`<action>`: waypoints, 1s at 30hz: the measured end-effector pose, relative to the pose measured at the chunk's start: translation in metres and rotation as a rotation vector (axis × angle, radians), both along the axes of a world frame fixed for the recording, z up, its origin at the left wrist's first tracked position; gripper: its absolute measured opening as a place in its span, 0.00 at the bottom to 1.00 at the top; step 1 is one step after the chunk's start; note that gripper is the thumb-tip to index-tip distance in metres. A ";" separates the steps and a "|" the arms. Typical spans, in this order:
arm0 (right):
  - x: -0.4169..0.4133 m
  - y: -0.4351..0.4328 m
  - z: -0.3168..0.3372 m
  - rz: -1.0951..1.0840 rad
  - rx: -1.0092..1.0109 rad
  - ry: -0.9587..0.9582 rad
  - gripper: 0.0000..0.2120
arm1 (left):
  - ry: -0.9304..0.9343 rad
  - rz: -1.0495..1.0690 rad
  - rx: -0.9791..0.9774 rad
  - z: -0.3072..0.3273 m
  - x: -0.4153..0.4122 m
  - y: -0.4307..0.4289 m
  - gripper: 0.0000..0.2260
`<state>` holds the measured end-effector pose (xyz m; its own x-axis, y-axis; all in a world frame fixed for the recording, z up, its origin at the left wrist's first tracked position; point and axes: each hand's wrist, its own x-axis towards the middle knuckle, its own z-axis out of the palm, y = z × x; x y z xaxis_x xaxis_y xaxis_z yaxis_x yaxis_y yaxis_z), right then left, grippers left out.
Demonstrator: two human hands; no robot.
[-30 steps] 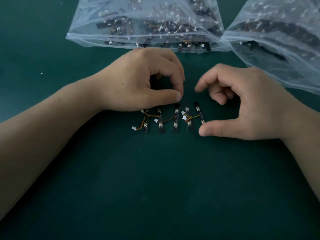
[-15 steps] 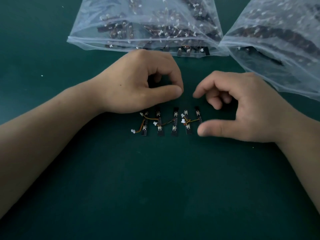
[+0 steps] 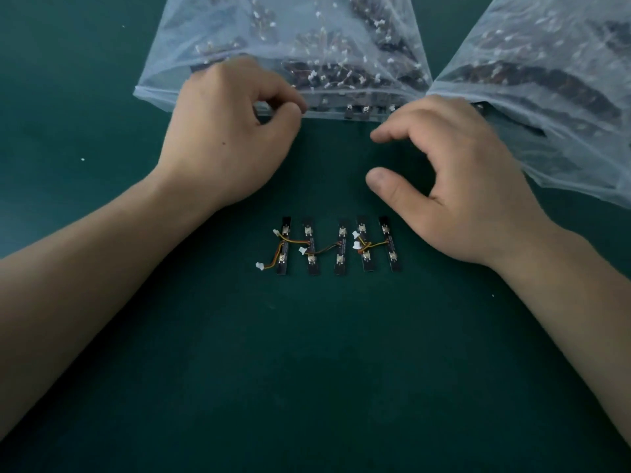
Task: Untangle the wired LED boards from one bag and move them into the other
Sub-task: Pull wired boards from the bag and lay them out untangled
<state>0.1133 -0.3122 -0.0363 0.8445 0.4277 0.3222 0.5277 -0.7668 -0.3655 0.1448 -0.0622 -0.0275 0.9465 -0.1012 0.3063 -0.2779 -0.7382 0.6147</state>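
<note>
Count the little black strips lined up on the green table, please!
5, in one row: far-left strip, second, middle, fourth, far-right. Many more lie jumbled inside the left bag and right bag.

No text, label, brand, number or sign can be read. The LED boards [image 3: 341, 245], laid at the centre of the worktop [image 3: 307, 370], are seen too small for any print on them to be made out. Nothing legible is shown on the bag at 12 o'clock [image 3: 239, 29] or on the bag at 2 o'clock [image 3: 546, 35].
</note>
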 end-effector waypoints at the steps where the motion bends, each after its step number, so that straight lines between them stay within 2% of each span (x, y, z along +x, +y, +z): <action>1: 0.001 0.001 -0.001 -0.011 -0.033 0.027 0.21 | 0.004 -0.006 0.037 -0.001 0.000 0.000 0.11; 7: 0.000 0.003 0.001 -0.042 -0.146 0.096 0.32 | -0.029 -0.025 0.168 -0.005 -0.002 -0.001 0.12; 11: 0.001 0.004 0.002 -0.069 -0.202 0.159 0.36 | 0.023 -0.019 0.267 -0.007 -0.001 -0.002 0.18; 17: 0.005 0.019 0.004 -0.096 -0.325 0.130 0.35 | 0.088 -0.092 0.457 -0.007 0.000 -0.003 0.32; 21: 0.006 0.028 0.002 -0.107 -0.342 0.139 0.34 | 0.097 -0.196 0.589 -0.007 0.001 -0.003 0.33; 26: 0.007 0.024 0.000 -0.111 -0.289 0.124 0.33 | 0.102 -0.246 0.524 -0.007 0.002 -0.001 0.34; 30: 0.005 0.021 -0.002 -0.118 -0.133 0.112 0.29 | 0.090 -0.234 0.432 -0.006 0.001 0.000 0.33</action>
